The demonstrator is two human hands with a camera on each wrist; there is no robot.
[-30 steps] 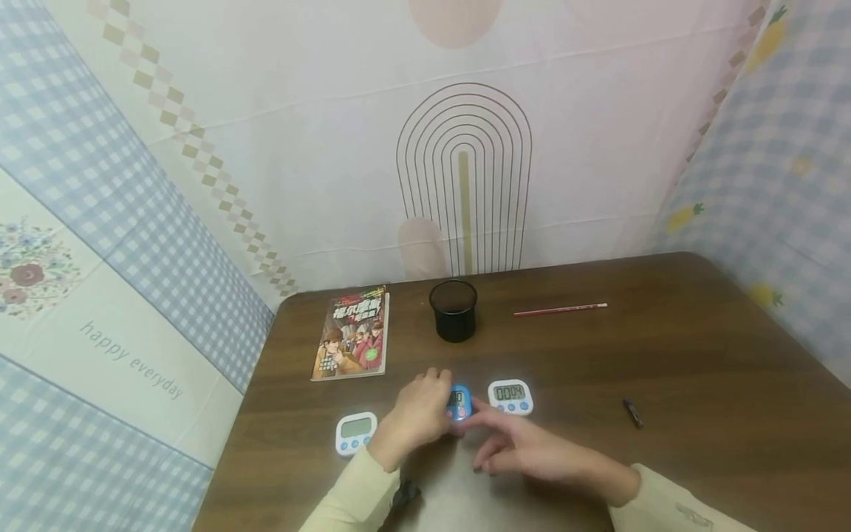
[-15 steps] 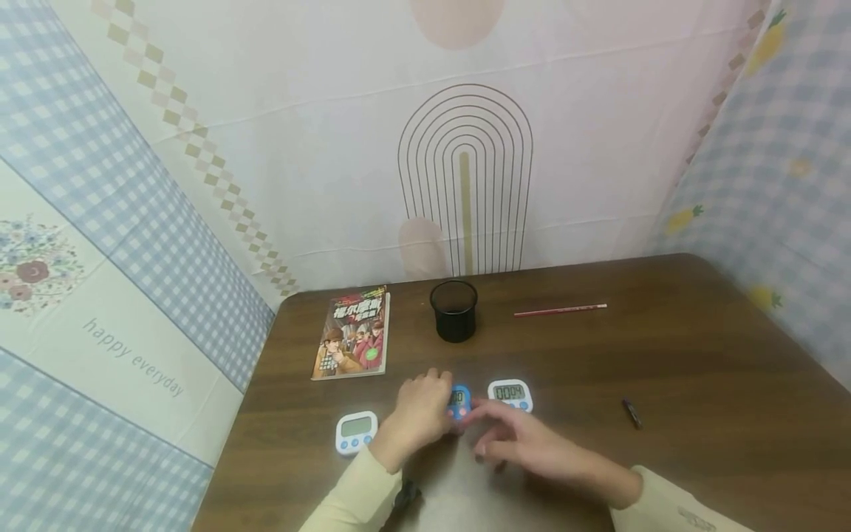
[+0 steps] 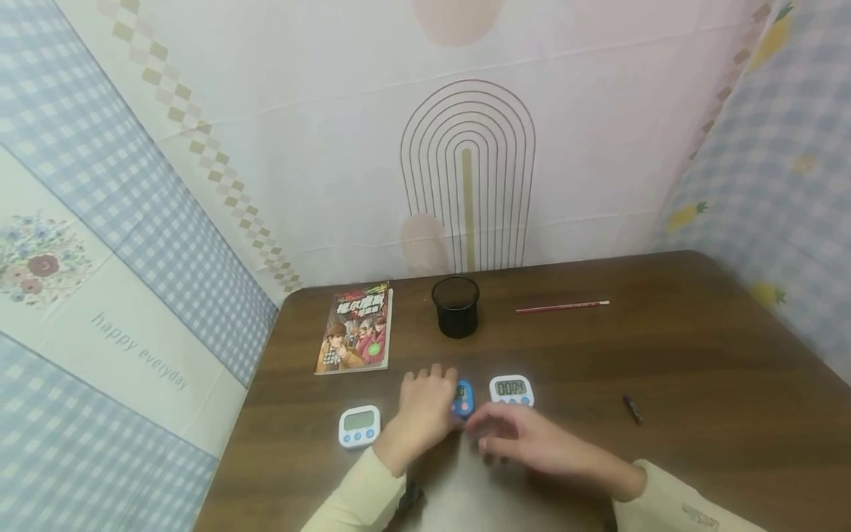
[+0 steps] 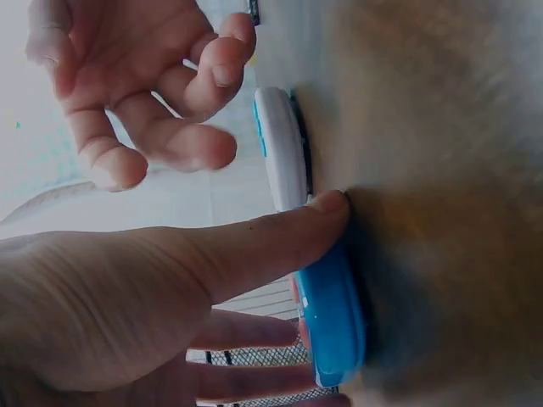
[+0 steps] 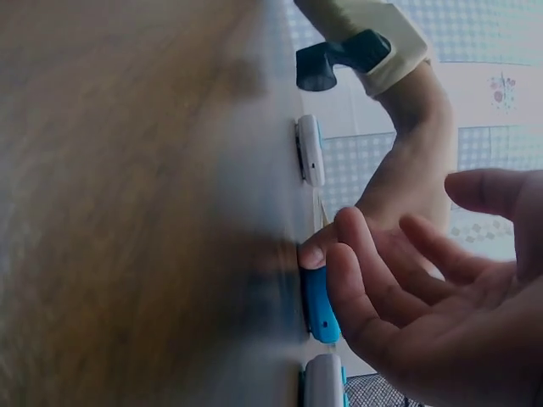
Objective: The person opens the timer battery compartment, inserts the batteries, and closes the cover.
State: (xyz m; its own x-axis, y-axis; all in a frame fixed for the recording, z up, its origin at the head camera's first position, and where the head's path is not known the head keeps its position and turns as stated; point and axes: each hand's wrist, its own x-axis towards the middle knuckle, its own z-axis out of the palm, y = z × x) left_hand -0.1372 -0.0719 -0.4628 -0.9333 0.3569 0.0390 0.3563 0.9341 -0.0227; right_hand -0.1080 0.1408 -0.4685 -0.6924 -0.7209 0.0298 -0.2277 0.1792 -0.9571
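A blue digital timer [image 3: 464,399] lies on the table, its left part covered by my left hand [image 3: 425,406]. In the left wrist view the thumb [image 4: 280,242] presses one edge of this timer and the fingers reach round its far side. My right hand [image 3: 532,437] hovers just right of it, fingers loosely bent and holding nothing. To the right, a white timer [image 3: 510,389] reads 00:04, its lower edge partly behind the right hand. Another white timer [image 3: 359,427], its display blank, lies left of the left wrist.
Farther back stand a black mesh pen holder [image 3: 457,310] and, left of it, a book [image 3: 355,329] lying flat. A red pencil [image 3: 561,307] lies at the back right. On the right is a short dark pen [image 3: 632,408]. Patterned cloth [image 3: 319,185] hangs behind the table.
My right fingertips have drawn slightly back from the blue timer's near right corner. The left hand covers a bit more of that timer. The head view has shifted slightly.
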